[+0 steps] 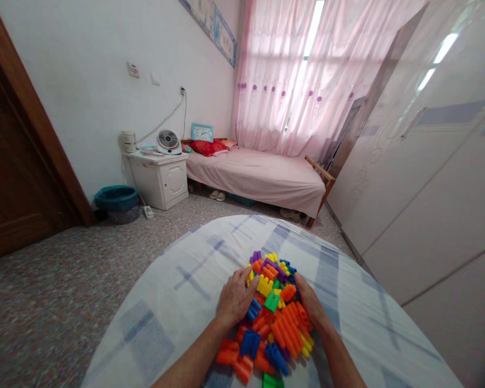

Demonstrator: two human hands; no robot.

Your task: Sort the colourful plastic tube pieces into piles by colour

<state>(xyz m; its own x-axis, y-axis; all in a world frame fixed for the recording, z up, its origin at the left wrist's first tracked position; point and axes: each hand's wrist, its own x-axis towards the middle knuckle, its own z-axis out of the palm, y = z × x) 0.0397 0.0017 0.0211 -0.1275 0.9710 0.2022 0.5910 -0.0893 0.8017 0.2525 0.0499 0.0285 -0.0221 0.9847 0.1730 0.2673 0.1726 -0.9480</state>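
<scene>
A heap of plastic building blocks [282,318] in orange, yellow, blue, green and purple lies on the cloth-covered round table [194,280]. Against the heap's left side rests my left hand [236,295], fingers stretched along the blocks and thumb on top near a yellow block [264,285]. My right hand [309,302] cups the opposite side, its fingertips by the dark blue blocks [290,268]. Both hands are open, touching the heap without closing on any one piece. Loose orange blocks [235,358] and a green block [272,381] lie at the near edge, between my forearms.
Past the table stands a bed [258,172] with a pink sheet. A white cabinet [157,178] carries a small fan [168,140]. On the floor at left is a teal-rimmed bin [117,199]. A tall glossy wardrobe [424,161] fills the right side.
</scene>
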